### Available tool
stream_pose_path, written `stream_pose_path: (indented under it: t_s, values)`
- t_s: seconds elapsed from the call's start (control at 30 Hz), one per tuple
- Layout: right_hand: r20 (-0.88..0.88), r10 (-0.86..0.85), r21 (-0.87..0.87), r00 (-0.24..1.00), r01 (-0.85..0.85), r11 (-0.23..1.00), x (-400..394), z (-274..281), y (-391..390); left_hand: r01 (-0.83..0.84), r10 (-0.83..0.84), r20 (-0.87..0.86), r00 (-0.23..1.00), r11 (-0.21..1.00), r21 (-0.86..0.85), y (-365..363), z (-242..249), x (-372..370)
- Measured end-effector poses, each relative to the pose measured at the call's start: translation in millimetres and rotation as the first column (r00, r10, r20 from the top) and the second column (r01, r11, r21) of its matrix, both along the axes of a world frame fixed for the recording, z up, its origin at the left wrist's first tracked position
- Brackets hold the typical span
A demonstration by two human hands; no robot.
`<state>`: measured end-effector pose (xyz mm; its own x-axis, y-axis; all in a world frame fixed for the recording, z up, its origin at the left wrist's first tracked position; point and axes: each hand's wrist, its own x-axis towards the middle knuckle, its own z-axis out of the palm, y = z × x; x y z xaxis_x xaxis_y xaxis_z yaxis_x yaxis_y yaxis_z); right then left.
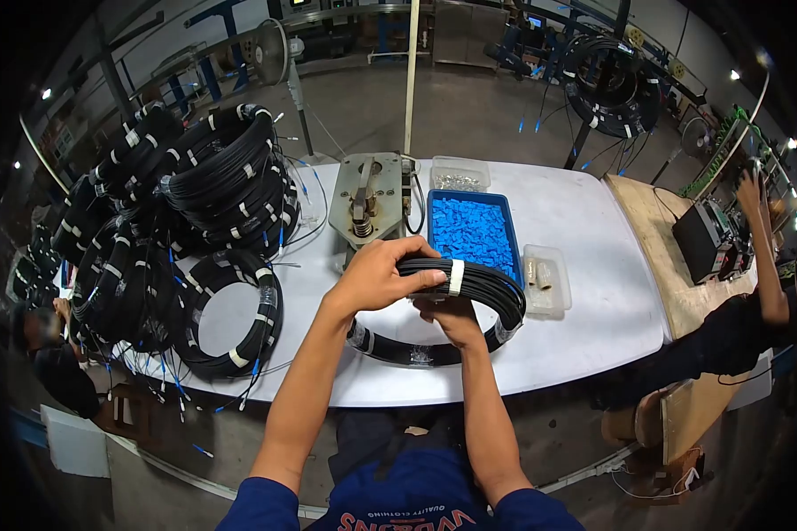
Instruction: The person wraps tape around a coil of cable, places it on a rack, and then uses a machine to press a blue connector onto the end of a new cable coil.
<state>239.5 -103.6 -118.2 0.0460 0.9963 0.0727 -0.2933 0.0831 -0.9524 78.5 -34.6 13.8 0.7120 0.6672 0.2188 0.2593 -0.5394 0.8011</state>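
A black cable coil (pixel 496 296) bound with white tape bands is lifted at its far side over the white table (pixel 584 265). My left hand (pixel 383 273) grips the coil's top from above, thumb beside a white band. My right hand (pixel 450 319) is under the coil, fingers inside the ring, holding it from below. The coil's near edge rests on the table.
A blue tray of blue connectors (pixel 469 232) sits just beyond the coil, with a metal press tool (pixel 367 202) to its left and clear boxes (pixel 545 276) to the right. Stacked black coils (pixel 212 177) fill the table's left. Another person's hand (pixel 751 190) works at a bench far right.
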Motion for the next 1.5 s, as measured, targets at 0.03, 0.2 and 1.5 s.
stream_pose_path:
  t_s: [0.03, 0.2, 1.5]
  values:
    - [-0.035, -0.047, -0.01, 0.998, 0.047, 0.999, 2.1, 5.9, 4.3, 0.019, -0.019, 0.027, 0.999, 1.0, -0.014, 0.3, -1.7, 0.1]
    - [0.005, -0.126, 0.191, 0.992, 0.123, 0.974, 15.0, 24.5, 26.1, 0.018, -0.018, 0.0, 1.0, 0.996, -0.093, -9.0, 1.6, -0.4]
    - [0.68, -0.253, 0.287, 0.688, 0.068, 0.955, 61.4, 157.9, 6.8, -0.007, 0.007, -0.016, 1.0, 1.0, -0.004, -0.7, 2.3, -9.2]
